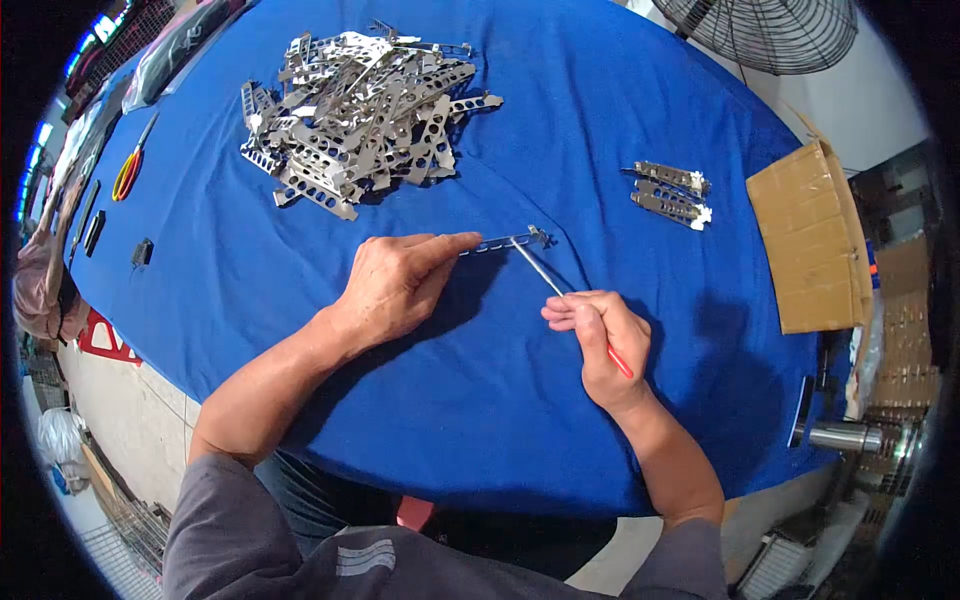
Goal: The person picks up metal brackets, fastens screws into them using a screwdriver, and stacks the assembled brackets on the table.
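Observation:
My left hand (392, 285) is closed on one end of a slotted metal bracket (496, 243), holding it nearly level with its bent, tabbed end pointing right. In my closed right hand (606, 340) is a thin rod-shaped tool (540, 272) with a grey metal shaft and a red handle end. The shaft's tip meets the bracket near its bent end; whether it passes into a slot I cannot tell. Beyond my left hand lies a large tangled pile of metal brackets (365, 120). A few more brackets (670, 193) lie side by side at the right.
A blue cloth (450, 400) covers the table. Scissors (131, 170) with red and yellow handles, dark slim tools (95, 232) and a small dark block (142, 252) lie on the left. A cardboard box (810, 240) stands at the right edge, with a fan (765, 30) behind.

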The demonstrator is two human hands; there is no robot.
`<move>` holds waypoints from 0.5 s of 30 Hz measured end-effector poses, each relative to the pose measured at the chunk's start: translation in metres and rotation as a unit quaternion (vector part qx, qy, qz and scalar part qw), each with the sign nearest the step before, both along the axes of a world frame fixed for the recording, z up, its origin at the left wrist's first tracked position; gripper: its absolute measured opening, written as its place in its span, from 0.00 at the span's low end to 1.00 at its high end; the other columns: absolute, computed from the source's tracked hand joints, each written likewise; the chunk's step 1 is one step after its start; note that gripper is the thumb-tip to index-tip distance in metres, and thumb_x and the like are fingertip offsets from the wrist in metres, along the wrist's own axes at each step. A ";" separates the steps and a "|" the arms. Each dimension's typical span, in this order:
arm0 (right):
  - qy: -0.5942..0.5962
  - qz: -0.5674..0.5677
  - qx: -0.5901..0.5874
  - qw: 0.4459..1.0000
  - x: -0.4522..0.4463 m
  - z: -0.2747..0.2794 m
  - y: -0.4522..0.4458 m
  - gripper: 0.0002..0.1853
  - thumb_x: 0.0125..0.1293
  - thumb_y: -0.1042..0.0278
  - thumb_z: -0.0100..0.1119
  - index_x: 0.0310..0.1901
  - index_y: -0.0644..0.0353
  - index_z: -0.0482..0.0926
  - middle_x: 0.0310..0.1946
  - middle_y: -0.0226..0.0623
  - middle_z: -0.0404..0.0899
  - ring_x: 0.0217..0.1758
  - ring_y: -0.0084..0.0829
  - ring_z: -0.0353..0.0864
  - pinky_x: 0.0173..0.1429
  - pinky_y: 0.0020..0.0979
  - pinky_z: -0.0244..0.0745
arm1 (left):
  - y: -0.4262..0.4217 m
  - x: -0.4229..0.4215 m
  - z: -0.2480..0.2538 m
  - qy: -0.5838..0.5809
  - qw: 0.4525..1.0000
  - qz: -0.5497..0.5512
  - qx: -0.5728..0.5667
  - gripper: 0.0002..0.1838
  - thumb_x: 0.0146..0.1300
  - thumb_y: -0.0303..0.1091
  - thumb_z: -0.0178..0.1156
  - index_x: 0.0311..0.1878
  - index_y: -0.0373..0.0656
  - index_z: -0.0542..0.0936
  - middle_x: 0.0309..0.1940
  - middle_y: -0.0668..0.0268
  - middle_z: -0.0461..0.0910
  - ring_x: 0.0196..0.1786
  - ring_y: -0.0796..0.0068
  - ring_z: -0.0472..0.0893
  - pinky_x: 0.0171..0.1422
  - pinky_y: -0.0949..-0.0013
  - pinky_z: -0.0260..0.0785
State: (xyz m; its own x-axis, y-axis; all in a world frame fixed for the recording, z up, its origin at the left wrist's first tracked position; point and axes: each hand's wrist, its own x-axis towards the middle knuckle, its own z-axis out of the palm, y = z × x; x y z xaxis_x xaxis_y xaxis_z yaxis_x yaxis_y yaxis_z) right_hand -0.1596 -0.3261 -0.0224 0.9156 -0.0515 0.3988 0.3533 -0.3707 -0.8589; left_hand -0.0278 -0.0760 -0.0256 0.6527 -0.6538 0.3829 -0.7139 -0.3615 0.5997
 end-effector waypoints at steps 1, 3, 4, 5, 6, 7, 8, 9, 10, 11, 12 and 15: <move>0.011 -0.001 0.004 1.000 -0.001 0.000 -0.001 0.09 0.80 0.76 0.54 0.46 0.72 0.83 0.39 0.49 0.90 0.41 0.36 0.94 0.47 0.35 0.90 | 0.000 0.000 0.000 -0.003 1.000 0.002 0.007 0.16 0.71 0.22 0.63 0.61 0.40 0.86 0.29 0.52 0.82 0.29 0.53 0.84 0.35 0.55 0.76; -0.015 0.016 -0.023 0.999 0.001 0.001 0.000 0.09 0.80 0.76 0.54 0.45 0.72 0.82 0.39 0.49 0.90 0.41 0.37 0.94 0.47 0.35 0.91 | 0.001 0.000 -0.002 -0.006 1.000 0.003 0.010 0.16 0.71 0.22 0.63 0.61 0.40 0.86 0.29 0.52 0.82 0.29 0.53 0.85 0.35 0.55 0.76; -0.028 0.025 -0.036 0.999 0.001 0.001 -0.001 0.09 0.80 0.77 0.54 0.45 0.72 0.82 0.39 0.49 0.90 0.41 0.37 0.94 0.47 0.35 0.91 | 0.000 0.000 -0.002 -0.007 1.000 0.003 0.006 0.16 0.72 0.22 0.63 0.61 0.40 0.86 0.29 0.52 0.83 0.29 0.53 0.85 0.35 0.55 0.76; -0.016 0.011 -0.019 1.000 0.002 0.002 0.001 0.09 0.80 0.76 0.54 0.45 0.72 0.82 0.39 0.49 0.90 0.41 0.37 0.94 0.47 0.35 0.91 | 0.000 0.000 -0.003 -0.008 1.000 0.002 0.002 0.16 0.72 0.22 0.63 0.61 0.40 0.86 0.29 0.52 0.83 0.29 0.53 0.85 0.35 0.55 0.77; -0.004 -0.003 0.000 1.000 0.002 0.002 0.003 0.09 0.81 0.76 0.54 0.45 0.73 0.82 0.39 0.49 0.90 0.41 0.37 0.94 0.47 0.35 0.91 | 0.000 0.000 -0.003 -0.007 1.000 0.003 -0.003 0.16 0.72 0.22 0.63 0.61 0.40 0.86 0.29 0.52 0.83 0.29 0.53 0.85 0.35 0.55 0.77; 0.008 -0.017 0.018 1.000 0.001 0.002 0.005 0.09 0.81 0.75 0.54 0.45 0.73 0.82 0.39 0.49 0.90 0.41 0.37 0.94 0.46 0.35 0.91 | -0.001 0.000 -0.004 -0.005 1.000 0.004 -0.008 0.16 0.72 0.22 0.63 0.61 0.40 0.86 0.29 0.52 0.83 0.29 0.53 0.85 0.35 0.55 0.77; 0.012 -0.001 0.003 1.000 0.000 0.002 0.003 0.11 0.82 0.75 0.52 0.45 0.73 0.81 0.41 0.51 0.90 0.43 0.38 0.94 0.47 0.36 0.91 | -0.001 0.000 -0.004 -0.004 1.000 0.005 -0.013 0.16 0.72 0.23 0.63 0.61 0.40 0.86 0.29 0.52 0.83 0.29 0.52 0.85 0.35 0.55 0.77; 0.017 0.016 -0.012 1.000 -0.002 0.002 -0.001 0.12 0.83 0.74 0.49 0.46 0.73 0.80 0.42 0.52 0.89 0.44 0.39 0.94 0.48 0.37 0.91 | -0.001 0.000 -0.004 -0.006 1.000 0.003 -0.010 0.16 0.72 0.22 0.63 0.61 0.40 0.86 0.29 0.52 0.83 0.29 0.52 0.85 0.35 0.55 0.77; 0.021 0.032 -0.028 0.999 -0.003 0.002 -0.003 0.13 0.84 0.73 0.47 0.46 0.74 0.80 0.44 0.53 0.89 0.45 0.40 0.94 0.49 0.37 0.91 | -0.001 0.000 -0.004 -0.008 1.000 0.002 -0.007 0.16 0.72 0.22 0.63 0.61 0.40 0.86 0.29 0.52 0.83 0.29 0.52 0.85 0.35 0.55 0.77; 0.007 0.030 -0.028 0.999 -0.002 0.001 -0.003 0.12 0.84 0.73 0.50 0.47 0.73 0.80 0.43 0.52 0.89 0.45 0.39 0.94 0.48 0.36 0.91 | -0.001 0.000 -0.004 -0.010 1.000 0.000 -0.004 0.17 0.71 0.22 0.63 0.61 0.40 0.86 0.29 0.52 0.83 0.29 0.52 0.85 0.35 0.54 0.77; -0.007 0.028 -0.027 0.999 -0.001 -0.001 -0.003 0.11 0.83 0.73 0.52 0.47 0.72 0.81 0.43 0.50 0.90 0.44 0.38 0.94 0.47 0.35 0.91 | -0.001 -0.001 -0.002 -0.008 1.000 -0.001 0.005 0.17 0.71 0.22 0.63 0.62 0.40 0.86 0.29 0.52 0.83 0.29 0.52 0.85 0.35 0.54 0.77; -0.012 0.007 -0.007 1.000 0.002 -0.003 0.001 0.10 0.83 0.72 0.54 0.48 0.71 0.82 0.43 0.49 0.90 0.44 0.37 0.94 0.47 0.34 0.91 | 0.000 0.000 0.001 -0.012 1.000 -0.004 0.024 0.19 0.70 0.22 0.63 0.63 0.41 0.85 0.28 0.53 0.83 0.29 0.52 0.86 0.35 0.54 0.77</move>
